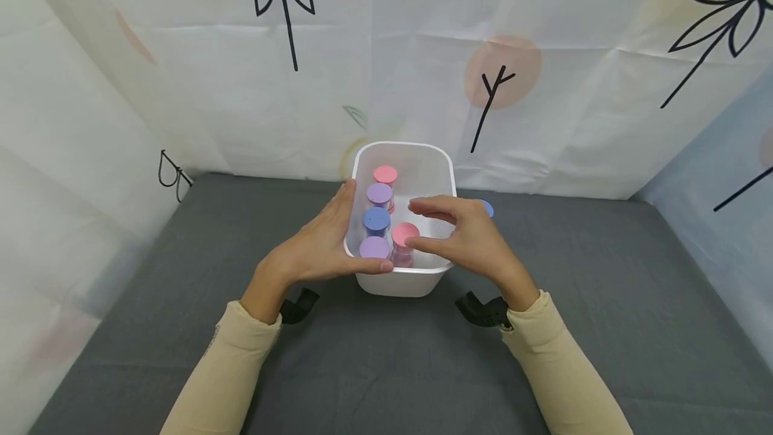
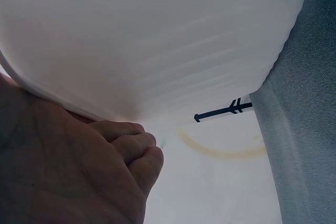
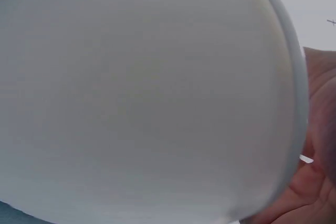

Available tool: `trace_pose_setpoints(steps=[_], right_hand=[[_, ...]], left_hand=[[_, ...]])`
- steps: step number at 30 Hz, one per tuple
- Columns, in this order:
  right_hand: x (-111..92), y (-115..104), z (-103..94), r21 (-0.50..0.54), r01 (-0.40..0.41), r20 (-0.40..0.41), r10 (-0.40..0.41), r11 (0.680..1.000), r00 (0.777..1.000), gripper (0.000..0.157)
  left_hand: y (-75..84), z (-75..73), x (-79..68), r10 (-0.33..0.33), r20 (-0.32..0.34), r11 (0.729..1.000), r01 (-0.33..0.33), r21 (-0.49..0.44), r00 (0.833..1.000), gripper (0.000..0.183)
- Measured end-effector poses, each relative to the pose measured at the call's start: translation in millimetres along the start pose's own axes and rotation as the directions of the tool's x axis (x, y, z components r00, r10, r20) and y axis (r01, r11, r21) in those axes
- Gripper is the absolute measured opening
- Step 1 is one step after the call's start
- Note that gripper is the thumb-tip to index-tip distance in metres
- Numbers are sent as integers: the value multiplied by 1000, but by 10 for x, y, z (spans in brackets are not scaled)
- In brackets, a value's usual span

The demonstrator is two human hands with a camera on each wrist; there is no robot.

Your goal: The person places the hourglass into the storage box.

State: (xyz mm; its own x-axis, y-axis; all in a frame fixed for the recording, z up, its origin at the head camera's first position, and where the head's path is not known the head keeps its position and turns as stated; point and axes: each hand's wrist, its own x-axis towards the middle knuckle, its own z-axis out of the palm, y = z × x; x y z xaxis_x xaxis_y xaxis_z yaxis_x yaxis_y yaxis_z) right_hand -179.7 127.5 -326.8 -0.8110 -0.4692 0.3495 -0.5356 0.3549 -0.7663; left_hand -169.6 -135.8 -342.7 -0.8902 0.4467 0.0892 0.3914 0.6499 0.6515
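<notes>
A white plastic bin [image 1: 403, 282] stands on the grey cloth, holding several small clear jars with coloured lids. Along its left side run a pink-lidded jar [image 1: 384, 174], a purple-lidded jar [image 1: 379, 193], a blue-lidded jar [image 1: 376, 219] and another purple-lidded jar [image 1: 374, 247]. Beside the nearest of these is a second pink-lidded jar [image 1: 403, 237]. My left hand [image 1: 320, 240] rests against the bin's near left corner, fingers along the left wall, thumb straight along the near rim. Over the bin's right side, my right hand [image 1: 468, 237] has thumb and fingers spread apart, thumb tip at the near pink lid.
Past my right hand, a blue lid [image 1: 487, 208] shows partly on the grey table cloth [image 1: 604, 287]. A patterned white curtain [image 1: 410, 86] hangs just behind the bin, with more fabric at both sides. Black straps circle both wrists.
</notes>
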Motion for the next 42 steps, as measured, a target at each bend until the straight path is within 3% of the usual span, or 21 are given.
trace_pose_setpoints(steps=[5,15,23,27,33,36,42], right_hand=[[-43,21,-16,112,5,-71,3,994,997,50],[-111,156,-370,101,-12,-224,34,995,974,53],[-161,420,-657,96,-134,-330,158,986,931,57],[-174,548,-718,116,-227,-292,252,967,923,62],[-177,718,-728,129,-346,-117,361,929,925,70],[-171,779,-717,78,-383,-60,387,921,920,69],[-153,879,-666,5,-381,-31,381,924,924,58]], left_hand=[[-28,0,-11,23,-12,1000,-23,-11,1000,135],[-45,4,18,103,-47,994,-104,-19,994,130],[-22,-1,1,45,-26,999,-45,16,999,135],[-27,-6,4,45,-26,999,-44,11,999,134],[-31,0,9,39,-19,999,-39,6,999,134],[-27,-4,3,18,-10,1000,-18,7,1000,135],[-24,-6,1,13,-10,1000,-13,7,1000,136]])
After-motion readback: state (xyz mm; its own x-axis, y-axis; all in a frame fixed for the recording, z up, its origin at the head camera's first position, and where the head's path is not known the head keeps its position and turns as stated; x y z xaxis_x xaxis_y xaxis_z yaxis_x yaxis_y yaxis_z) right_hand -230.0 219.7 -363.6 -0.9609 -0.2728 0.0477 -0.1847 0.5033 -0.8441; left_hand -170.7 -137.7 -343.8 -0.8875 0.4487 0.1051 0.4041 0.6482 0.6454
